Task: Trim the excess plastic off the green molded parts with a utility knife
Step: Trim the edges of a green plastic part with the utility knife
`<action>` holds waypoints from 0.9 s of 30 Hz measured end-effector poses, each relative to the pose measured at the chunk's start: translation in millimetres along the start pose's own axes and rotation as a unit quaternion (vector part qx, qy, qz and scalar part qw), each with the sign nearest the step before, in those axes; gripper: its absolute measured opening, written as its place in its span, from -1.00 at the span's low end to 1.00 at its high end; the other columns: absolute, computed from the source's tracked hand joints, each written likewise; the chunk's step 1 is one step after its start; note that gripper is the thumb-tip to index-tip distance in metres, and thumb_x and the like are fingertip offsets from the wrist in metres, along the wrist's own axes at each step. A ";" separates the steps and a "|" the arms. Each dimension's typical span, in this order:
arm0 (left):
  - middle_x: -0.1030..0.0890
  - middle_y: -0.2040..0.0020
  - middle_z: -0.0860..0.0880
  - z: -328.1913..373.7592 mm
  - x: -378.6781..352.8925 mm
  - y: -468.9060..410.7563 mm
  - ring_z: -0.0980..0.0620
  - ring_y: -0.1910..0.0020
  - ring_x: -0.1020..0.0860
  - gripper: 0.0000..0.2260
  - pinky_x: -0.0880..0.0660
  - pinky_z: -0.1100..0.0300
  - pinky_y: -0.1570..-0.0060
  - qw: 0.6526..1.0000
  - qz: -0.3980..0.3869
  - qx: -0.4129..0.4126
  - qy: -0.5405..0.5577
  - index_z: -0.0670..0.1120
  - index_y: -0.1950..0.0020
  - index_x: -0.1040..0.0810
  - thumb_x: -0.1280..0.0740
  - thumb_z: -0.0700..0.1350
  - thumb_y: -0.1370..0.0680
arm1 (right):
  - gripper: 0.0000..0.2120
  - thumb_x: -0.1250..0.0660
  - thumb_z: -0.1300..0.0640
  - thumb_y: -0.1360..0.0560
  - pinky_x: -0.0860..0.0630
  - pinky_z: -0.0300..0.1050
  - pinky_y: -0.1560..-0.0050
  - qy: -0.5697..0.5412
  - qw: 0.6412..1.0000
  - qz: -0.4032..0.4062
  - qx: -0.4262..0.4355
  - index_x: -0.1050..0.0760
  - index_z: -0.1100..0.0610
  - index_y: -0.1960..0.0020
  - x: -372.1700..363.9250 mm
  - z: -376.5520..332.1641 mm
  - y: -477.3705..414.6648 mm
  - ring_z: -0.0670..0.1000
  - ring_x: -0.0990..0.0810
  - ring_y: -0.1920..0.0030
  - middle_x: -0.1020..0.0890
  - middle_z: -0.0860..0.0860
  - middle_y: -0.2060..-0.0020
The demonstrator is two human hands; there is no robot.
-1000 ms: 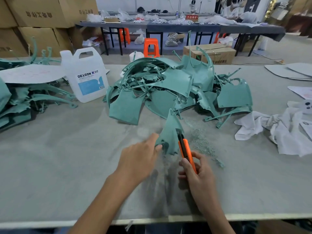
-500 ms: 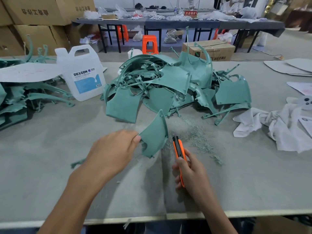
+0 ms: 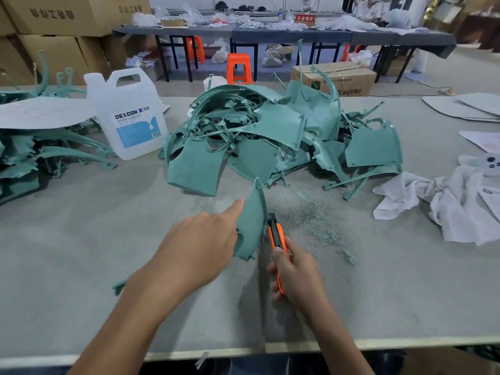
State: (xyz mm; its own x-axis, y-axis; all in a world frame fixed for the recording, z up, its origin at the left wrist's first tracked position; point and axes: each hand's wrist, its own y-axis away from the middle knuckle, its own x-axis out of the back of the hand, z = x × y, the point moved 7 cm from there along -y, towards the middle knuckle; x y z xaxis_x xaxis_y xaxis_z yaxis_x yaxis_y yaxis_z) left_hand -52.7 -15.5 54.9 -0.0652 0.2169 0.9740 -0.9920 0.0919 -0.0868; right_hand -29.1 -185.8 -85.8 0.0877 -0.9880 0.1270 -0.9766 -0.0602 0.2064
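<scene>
My left hand (image 3: pixel 197 247) holds a curved green molded part (image 3: pixel 250 220) upright above the table, index finger stretched along its outer face. My right hand (image 3: pixel 296 272) grips an orange and black utility knife (image 3: pixel 276 236), whose tip lies against the part's right edge. A big pile of green molded parts (image 3: pixel 270 136) sits just beyond. Green plastic shavings (image 3: pixel 311 223) are scattered to the right of the knife.
A white DEXCON jug (image 3: pixel 130 117) stands at the back left beside another heap of green parts (image 3: pixel 32 161) under a grey sheet. White cloth (image 3: pixel 443 201) lies at the right. A small green offcut (image 3: pixel 119 287) lies by my left forearm. The table's front edge (image 3: pixel 378 343) is near.
My left hand has turned the part more upright and brought it back against the knife. My right hand moved the knife forward to the part's edge.
</scene>
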 end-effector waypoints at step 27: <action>-0.47 0.29 0.03 7.2 5.8 12.3 -0.13 0.27 -0.50 -0.52 -0.32 0.06 0.30 0.997 0.077 -0.013 -0.026 0.26 -0.43 -0.08 -0.16 -0.11 -0.61 | -0.73 -0.27 -0.12 -0.58 -0.45 -0.16 0.53 -0.087 0.977 -0.041 0.191 -0.52 -0.34 -0.25 4.0 -120.9 33.6 0.04 -0.54 0.46 -0.57 0.06 0.44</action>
State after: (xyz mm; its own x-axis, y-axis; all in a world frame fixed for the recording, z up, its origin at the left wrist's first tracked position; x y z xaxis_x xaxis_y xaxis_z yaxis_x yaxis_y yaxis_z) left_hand -66.1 -20.1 61.0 -0.2217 0.1793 0.9585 -0.9668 0.0875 -0.2400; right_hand -37.9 -174.6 39.0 0.1662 -0.9849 -0.0479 -0.9725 -0.1557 -0.1729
